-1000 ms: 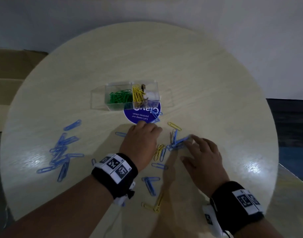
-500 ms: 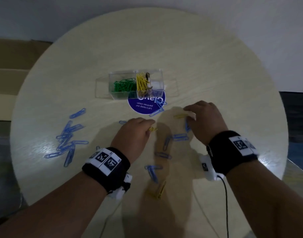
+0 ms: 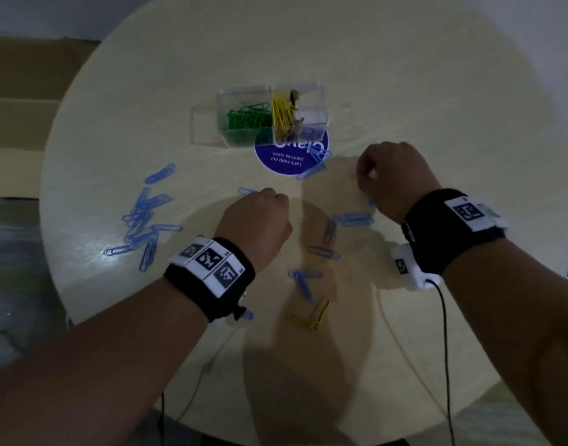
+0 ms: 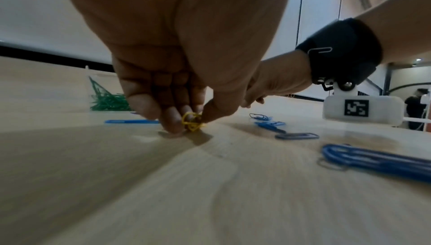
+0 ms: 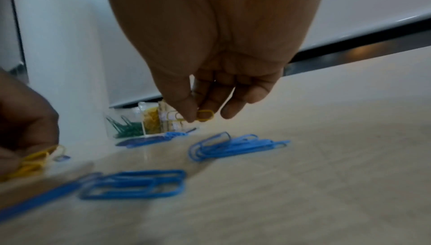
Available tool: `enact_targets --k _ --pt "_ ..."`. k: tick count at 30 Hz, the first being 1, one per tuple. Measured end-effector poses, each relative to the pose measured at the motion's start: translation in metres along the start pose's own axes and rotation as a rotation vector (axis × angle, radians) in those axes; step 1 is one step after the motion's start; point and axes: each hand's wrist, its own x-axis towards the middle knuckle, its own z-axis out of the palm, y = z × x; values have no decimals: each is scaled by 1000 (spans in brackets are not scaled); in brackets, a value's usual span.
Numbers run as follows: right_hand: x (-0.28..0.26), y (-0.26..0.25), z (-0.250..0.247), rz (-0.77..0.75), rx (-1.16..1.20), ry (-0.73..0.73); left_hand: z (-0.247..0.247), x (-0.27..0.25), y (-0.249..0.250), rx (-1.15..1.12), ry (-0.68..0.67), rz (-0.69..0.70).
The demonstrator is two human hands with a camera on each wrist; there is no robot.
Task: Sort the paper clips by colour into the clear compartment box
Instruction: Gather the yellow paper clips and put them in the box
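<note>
Hands: our left hand (image 4: 177,75) pinches bunched yellow clips (image 4: 192,121) at the counter (image 3: 405,91); right hand (image 5: 210,83) now lifted, pinching 1 yellow clip (image 5: 205,115).
Change: both yellows gathered since 1 second ago.
Box: compartment box (image 3: 271,115) ahead; delivery likely next.

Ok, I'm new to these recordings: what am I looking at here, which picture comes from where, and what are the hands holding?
No machine here: a person sorts paper clips with bare hands, wearing black wristbands with cameras. The big picture comes from a head camera looking down at a round table; the other two look along each hand from the wrist.

The left hand pinches a few yellow clips against the table. The right hand holds one yellow clip just above it.

The clear compartment box already holds green clips and yellow ones. Blue clips lie scattered about, and two yellow clips lie nearer the person.
</note>
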Motion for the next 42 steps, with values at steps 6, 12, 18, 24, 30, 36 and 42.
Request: enact_targets --k 6,12,18,24,30,36,42 --pt "-105 -16 10 -153 247 -42 18 -67 8 -190 12 257" --pt "-166 -30 54 -249 187 -248 35 -85 -7 -73 60 269" --pt "-164 -29 65 -128 220 -104 26 -101 -24 -136 182 23" --pt "-167 -41 68 -213 250 32 40 -143 -23 -194 162 -85" --pt "-171 -55 73 -448 -14 -118 41 -149 -19 -165 147 -64" --pt "-171 -72 74 -302 -66 -163 33 -144 -26 -185 13 -84" --pt "-162 -84 74 -259 -99 -223 16 -130 -29 -157 -123 -75"
